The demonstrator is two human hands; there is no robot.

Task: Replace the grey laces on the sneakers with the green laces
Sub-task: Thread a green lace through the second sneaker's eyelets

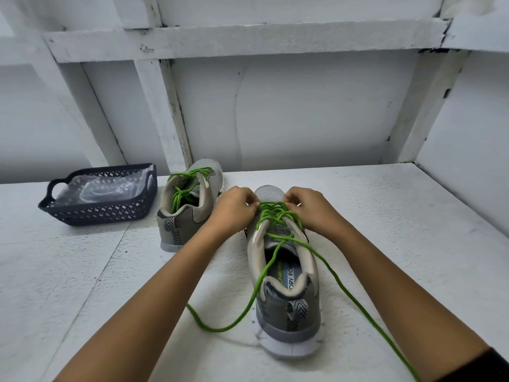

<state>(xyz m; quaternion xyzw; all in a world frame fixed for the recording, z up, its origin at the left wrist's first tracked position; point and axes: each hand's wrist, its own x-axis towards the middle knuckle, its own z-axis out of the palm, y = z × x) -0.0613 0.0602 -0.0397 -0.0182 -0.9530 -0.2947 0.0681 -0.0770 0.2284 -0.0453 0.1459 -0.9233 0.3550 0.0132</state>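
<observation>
The far sneaker [190, 208] is already laced in green, while on the near sneaker [286, 301], standing on the counter [110, 271], the left hand [234, 209] and right hand [314, 210] pinch the green lace [275, 215] with curled fingers [252, 203] near the toe, its long ends trailing loose, so tightening and tying likely remain.

Curled fingers of the left hand [234, 206] and right hand [314, 209] cover the near sneaker's [286, 312] front eyelets, where they pinch the green lace [275, 215]. One lace end leaves the bottom edge; the other passes behind the left forearm [154, 285]. Crinkled plastic [102, 188] obscures the basket's [99, 213] contents.
</observation>
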